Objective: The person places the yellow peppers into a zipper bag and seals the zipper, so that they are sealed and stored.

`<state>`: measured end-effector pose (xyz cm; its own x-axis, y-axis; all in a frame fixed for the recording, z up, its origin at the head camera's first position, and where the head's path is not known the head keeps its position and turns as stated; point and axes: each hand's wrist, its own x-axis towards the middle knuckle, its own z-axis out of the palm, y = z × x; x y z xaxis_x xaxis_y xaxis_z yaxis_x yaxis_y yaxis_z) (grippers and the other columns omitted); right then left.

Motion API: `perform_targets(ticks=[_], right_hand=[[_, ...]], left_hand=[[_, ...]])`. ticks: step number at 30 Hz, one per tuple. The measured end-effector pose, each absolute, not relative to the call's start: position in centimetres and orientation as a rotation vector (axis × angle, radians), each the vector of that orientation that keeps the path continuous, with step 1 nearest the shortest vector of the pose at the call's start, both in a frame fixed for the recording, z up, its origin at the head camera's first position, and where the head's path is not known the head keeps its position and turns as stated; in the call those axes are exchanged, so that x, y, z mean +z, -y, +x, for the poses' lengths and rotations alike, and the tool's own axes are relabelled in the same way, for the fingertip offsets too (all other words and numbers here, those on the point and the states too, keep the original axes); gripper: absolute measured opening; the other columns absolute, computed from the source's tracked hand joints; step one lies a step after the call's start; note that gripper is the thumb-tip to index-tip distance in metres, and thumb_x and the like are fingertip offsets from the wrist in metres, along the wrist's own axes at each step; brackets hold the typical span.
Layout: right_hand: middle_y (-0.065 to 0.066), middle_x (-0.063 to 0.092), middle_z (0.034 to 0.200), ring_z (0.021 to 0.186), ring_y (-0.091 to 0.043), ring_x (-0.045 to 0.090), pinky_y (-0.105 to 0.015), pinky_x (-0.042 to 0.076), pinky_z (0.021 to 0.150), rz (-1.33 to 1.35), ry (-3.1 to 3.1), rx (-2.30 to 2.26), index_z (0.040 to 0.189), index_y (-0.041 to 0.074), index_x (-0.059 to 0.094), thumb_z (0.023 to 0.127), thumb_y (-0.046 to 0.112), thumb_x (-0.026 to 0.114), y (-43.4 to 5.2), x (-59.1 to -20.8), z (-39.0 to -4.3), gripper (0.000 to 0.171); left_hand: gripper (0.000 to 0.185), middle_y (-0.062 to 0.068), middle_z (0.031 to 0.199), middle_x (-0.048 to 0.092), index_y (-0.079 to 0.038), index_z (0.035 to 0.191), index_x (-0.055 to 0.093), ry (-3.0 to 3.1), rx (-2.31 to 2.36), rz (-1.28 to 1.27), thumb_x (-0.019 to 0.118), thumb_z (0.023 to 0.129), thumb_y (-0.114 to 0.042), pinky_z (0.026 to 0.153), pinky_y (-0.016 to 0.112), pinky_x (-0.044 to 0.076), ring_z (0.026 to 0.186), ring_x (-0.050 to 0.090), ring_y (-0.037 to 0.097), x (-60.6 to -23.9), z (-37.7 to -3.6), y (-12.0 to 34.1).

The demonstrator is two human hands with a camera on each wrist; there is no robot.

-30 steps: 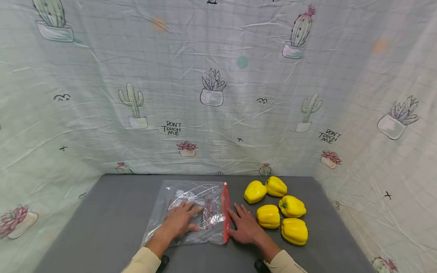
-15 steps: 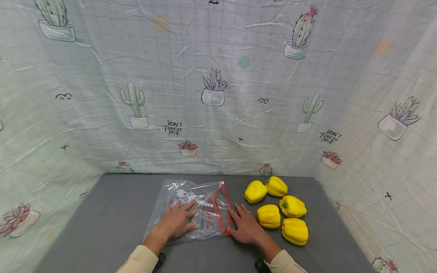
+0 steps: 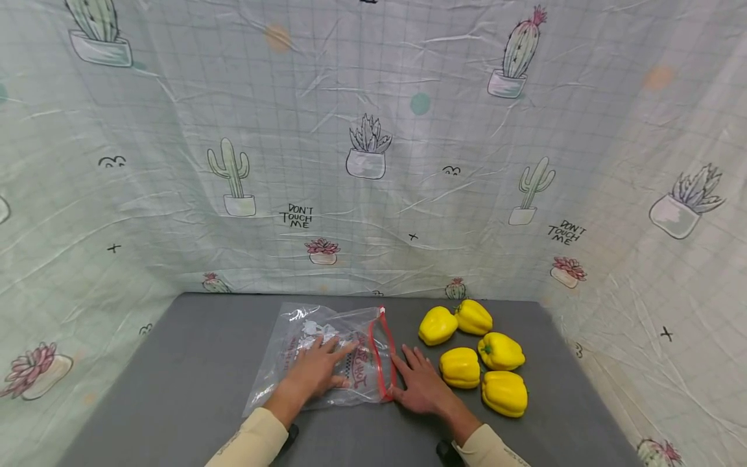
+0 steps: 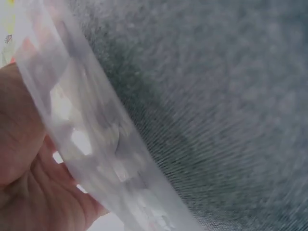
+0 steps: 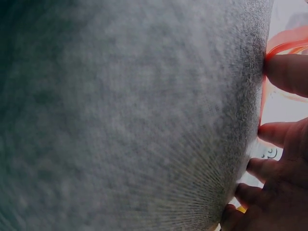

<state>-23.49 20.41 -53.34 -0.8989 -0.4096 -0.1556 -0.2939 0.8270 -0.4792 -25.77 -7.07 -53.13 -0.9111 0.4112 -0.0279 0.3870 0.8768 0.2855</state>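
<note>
A clear zip bag (image 3: 274, 353) with a red zip edge and red print lies on the grey table, its mouth facing right and parted into a loop. My left hand (image 3: 315, 368) rests on top of the bag with fingers spread. In the left wrist view the clear plastic (image 4: 96, 139) passes under the palm. My right hand (image 3: 421, 384) lies at the bag's red edge, fingers extended. In the right wrist view the thumb (image 5: 291, 72) touches the red zip strip, and the fingertips meet the table.
Several yellow bell peppers (image 3: 460, 368) sit in a cluster just right of my right hand. The grey table (image 3: 192, 363) extends left of the bag. A hanging sheet (image 3: 373, 214) printed with cacti encloses the table's back and sides.
The red mouth of the bag has gone from flat to a parted loop. My left hand slid slightly left, then back right over the bag. The right hand stayed in place.
</note>
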Motion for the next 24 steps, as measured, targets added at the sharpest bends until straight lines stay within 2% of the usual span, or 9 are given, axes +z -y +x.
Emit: perform_targets(ticks=[4,9,14,17,22,24], right_hand=[[-0.024,0.025,0.171,0.159,-0.051,0.019,-0.071,0.02,0.124,-0.541,-2.754,-0.659,0.161,0.008,0.039,0.101,0.038,0.064,-20.3,-53.6,-23.4,0.071],[-0.023,0.025,0.171,0.159,-0.05,0.019,-0.07,0.019,0.125,-0.532,-2.766,-0.643,0.161,0.009,0.039,0.101,0.041,0.064,-20.0,-53.8,-23.5,0.073],[-0.023,0.025,0.171,0.159,-0.05,0.019,-0.07,0.02,0.125,-0.529,-2.769,-0.622,0.161,0.009,0.039,0.101,0.042,0.064,-19.9,-53.8,-23.5,0.073],[-0.023,0.026,0.171,0.159,-0.05,0.02,-0.07,0.021,0.125,-0.513,-2.776,-0.611,0.16,0.009,0.04,0.101,0.041,0.064,-20.0,-53.7,-23.6,0.072],[-0.023,0.027,0.17,0.159,-0.05,0.021,-0.069,0.021,0.125,-0.488,-2.794,-0.614,0.16,0.009,0.042,0.1,0.04,0.065,-20.0,-53.4,-23.6,0.071],[-0.023,0.027,0.17,0.159,-0.05,0.021,-0.069,0.02,0.125,-0.486,-2.794,-0.62,0.159,0.01,0.042,0.099,0.04,0.065,-19.9,-53.3,-23.5,0.071]], left_hand=[[0.073,0.008,0.171,0.034,-0.037,0.157,0.045,-2.899,0.374,0.648,0.069,0.091,-0.053,0.112,0.077,0.035,0.153,0.033,0.052,-53.0,-25.5,7.6],[0.067,0.007,0.173,0.03,-0.03,0.156,0.049,-2.878,0.404,0.669,0.065,0.095,-0.051,0.115,0.076,0.031,0.157,0.029,0.048,-53.5,-25.4,8.8],[0.062,0.011,0.169,0.037,-0.021,0.15,0.058,-2.895,0.455,0.715,0.07,0.094,-0.046,0.112,0.077,0.034,0.153,0.033,0.05,-53.5,-25.3,9.4],[0.06,0.01,0.168,0.039,-0.019,0.145,0.064,-2.898,0.495,0.67,0.074,0.092,-0.046,0.111,0.079,0.034,0.152,0.035,0.052,-53.0,-25.6,8.8],[0.053,0.009,0.161,0.049,-0.018,0.122,0.079,-2.929,0.566,0.485,0.074,0.089,-0.058,0.105,0.085,0.032,0.148,0.039,0.056,-52.4,-26.3,6.8],[0.051,0.01,0.156,0.053,-0.016,0.115,0.08,-2.959,0.585,0.428,0.078,0.085,-0.058,0.103,0.088,0.031,0.145,0.042,0.055,-52.4,-26.4,6.1]])
